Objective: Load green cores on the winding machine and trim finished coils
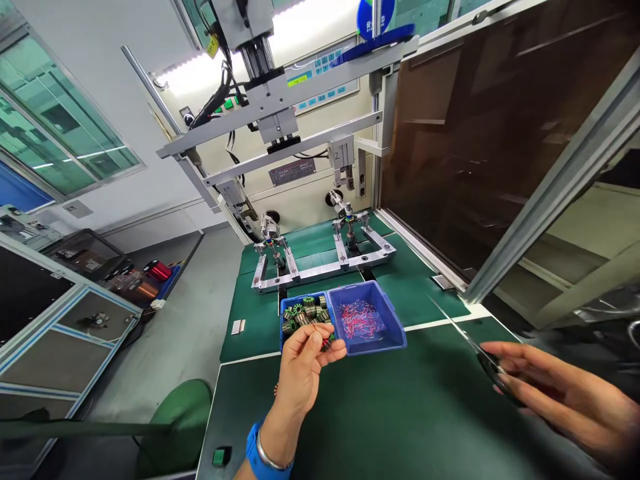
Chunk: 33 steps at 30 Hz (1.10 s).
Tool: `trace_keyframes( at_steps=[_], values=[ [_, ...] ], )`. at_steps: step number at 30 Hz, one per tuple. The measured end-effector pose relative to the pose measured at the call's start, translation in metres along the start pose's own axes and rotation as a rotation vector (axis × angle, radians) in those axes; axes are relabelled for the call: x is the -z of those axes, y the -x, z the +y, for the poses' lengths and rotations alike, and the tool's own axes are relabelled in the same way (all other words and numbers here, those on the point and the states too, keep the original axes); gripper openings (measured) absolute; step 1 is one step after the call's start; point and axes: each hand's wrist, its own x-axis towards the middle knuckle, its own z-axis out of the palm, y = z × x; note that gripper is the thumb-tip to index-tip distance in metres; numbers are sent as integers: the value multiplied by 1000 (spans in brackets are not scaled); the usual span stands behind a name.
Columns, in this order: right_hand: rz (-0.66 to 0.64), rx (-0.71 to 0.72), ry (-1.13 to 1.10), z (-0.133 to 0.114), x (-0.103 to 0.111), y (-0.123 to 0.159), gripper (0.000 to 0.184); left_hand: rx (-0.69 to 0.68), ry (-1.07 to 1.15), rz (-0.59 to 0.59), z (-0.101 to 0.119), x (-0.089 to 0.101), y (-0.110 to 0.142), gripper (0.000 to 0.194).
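My left hand (300, 370) is closed in a pinch on a small motor stator (327, 343), mostly hidden by the fingers, with red and green showing. It is held over the front of a blue bin of stators (299, 312). Beside that bin stands another blue bin (395, 337) with red and white wire pieces (357, 319) scattered inside. To the right, above the green table, my right hand (555, 387) grips scissors (487, 365) by their dark handles. Their thin blades point away to the upper left; motion blurs the hand.
Behind the bins, a metal fixture frame (325, 272) with two holders sits under a machine gantry (300, 143). A brown panel (440, 133) with an aluminium post borders the right. The green table (400, 413) carries a green button (219, 457) at front left, near a green stool (187, 413).
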Motion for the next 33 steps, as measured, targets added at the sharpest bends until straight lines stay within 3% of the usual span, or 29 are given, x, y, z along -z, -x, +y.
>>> trace_keyframes(
  at_steps=[2, 5, 10, 17, 33],
  values=[
    [-204, -72, -317, -32, 9, -10, 36, 19, -22, -25, 3, -6, -2, 31],
    [-485, -81, -565, -78, 13, -35, 35, 39, -88, -71, 4, -17, -6, 28],
    [-749, 5, -655, -117, -9, -77, 34, 135, -154, -99, -2, -32, -12, 26],
    [-801, 6, -690, -111, -34, -93, 33, 214, -196, -55, -3, -39, -19, 29],
    [-792, 16, -749, -95, -30, -88, 28, 288, -229, -54, -7, -47, -28, 32]
  ],
)
